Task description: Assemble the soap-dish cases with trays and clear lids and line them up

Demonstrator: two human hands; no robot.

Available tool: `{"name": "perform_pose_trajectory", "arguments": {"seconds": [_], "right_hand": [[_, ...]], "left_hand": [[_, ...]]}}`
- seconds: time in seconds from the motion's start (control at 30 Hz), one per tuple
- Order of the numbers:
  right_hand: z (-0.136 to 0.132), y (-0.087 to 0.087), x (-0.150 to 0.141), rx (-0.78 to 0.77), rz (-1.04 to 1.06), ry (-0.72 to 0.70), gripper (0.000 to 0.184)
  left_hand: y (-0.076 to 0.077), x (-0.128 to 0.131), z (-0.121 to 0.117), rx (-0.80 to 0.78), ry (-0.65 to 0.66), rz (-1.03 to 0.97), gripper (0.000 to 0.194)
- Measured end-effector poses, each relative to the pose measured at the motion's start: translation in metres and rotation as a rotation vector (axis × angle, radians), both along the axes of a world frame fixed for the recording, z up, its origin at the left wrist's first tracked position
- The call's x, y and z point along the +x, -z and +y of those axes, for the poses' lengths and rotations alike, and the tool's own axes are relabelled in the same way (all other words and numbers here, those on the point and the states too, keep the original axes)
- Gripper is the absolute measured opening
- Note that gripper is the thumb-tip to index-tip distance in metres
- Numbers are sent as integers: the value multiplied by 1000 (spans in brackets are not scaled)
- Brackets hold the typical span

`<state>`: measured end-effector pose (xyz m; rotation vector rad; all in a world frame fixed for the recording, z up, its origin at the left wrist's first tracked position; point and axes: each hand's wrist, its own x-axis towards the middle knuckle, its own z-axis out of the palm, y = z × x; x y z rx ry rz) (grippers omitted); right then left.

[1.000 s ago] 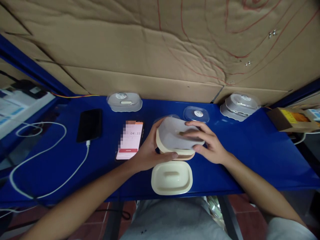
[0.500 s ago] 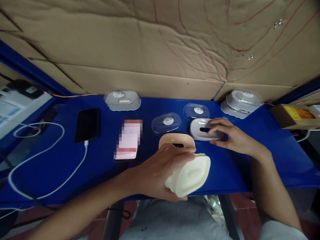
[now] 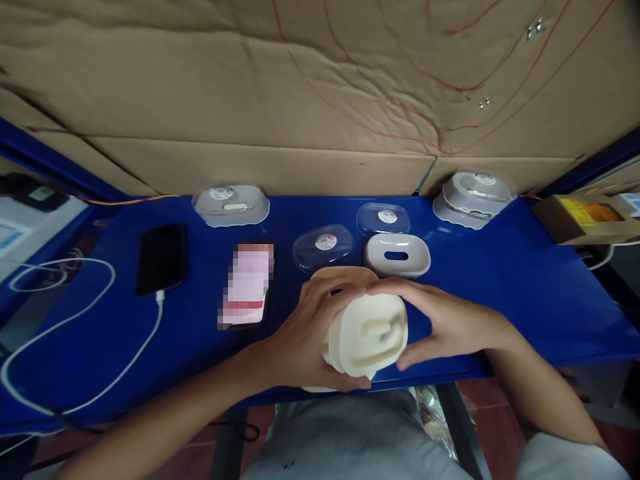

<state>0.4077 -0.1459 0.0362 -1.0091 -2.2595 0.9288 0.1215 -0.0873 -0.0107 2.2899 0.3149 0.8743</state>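
My left hand [image 3: 310,333] grips a cream plastic soap dish [image 3: 373,333] from the left, its ridged face turned up toward me and tilted. Around the right side of that dish curves my right hand [image 3: 445,327], fingertips at the top edge and thumb by the lower right edge. Behind my left hand sits a peach dish [image 3: 345,273] with a dark slot, mostly covered. A cream edge [image 3: 320,389] shows below my left hand at the table's front. A grey-white soap dish [image 3: 399,267] with an oval slot lies just beyond my right fingers.
Two clear lids, a left lid [image 3: 323,250] and a right lid [image 3: 383,220], lie behind the dishes. Lidded boxes stand at the back left [image 3: 233,205] and back right [image 3: 473,197]. A lit phone [image 3: 247,287], a dark phone [image 3: 161,260] with a white cable and a cardboard box [image 3: 575,217] flank them.
The grey-white dish went from between my hands to the table behind. My left hand took up the cream dish and tilted it; my right hand released the grey-white one and came to the cream dish.
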Motion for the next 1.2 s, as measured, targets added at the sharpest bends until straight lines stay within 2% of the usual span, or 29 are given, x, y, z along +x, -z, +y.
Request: {"name": "perform_pose_trajectory", "arguments": {"seconds": [0.03, 0.1, 0.2, 0.3, 0.37, 0.43, 0.6, 0.73, 0.87, 0.97, 1.07, 1.13, 1.2], "right_hand": [[-1, 1, -3, -15, 8, 9, 86], [-1, 1, 1, -57, 9, 41, 64], [0, -9, 27, -172, -51, 83, 34], [0, -19, 55, -295, -136, 122, 27], [1, -17, 65, -333, -179, 132, 26], [2, -9, 67, -316, -233, 166, 26], [-1, 18, 65, -207, -385, 333, 25], [-6, 17, 64, -127, -443, 409, 27], [-4, 10, 57, 73, -436, 373, 32], [2, 15, 52, 256, -478, 374, 56], [8, 28, 51, 242, -524, 305, 67], [10, 35, 49, 205, -523, 255, 64], [11, 38, 46, 193, -509, 238, 58]], "left_hand": [[1, 0, 0, -6, 6, 7, 120], [1, -2, -1, 3, 3, 79, 125], [0, -5, -4, 66, -10, 275, 133], [-2, -6, -6, 163, 30, 449, 114], [-2, -6, -6, 221, 25, 527, 94], [-1, -5, -5, 262, -15, 561, 83], [2, -8, 0, 349, -140, 578, 74], [2, -11, 6, 388, -247, 613, 71], [6, -8, 11, 363, -239, 598, 73], [10, -7, 13, 338, -226, 584, 77], [9, -8, 16, 319, -207, 585, 80], [8, -10, 21, 298, -218, 584, 79], [7, -12, 27, 283, -291, 585, 81]]}}
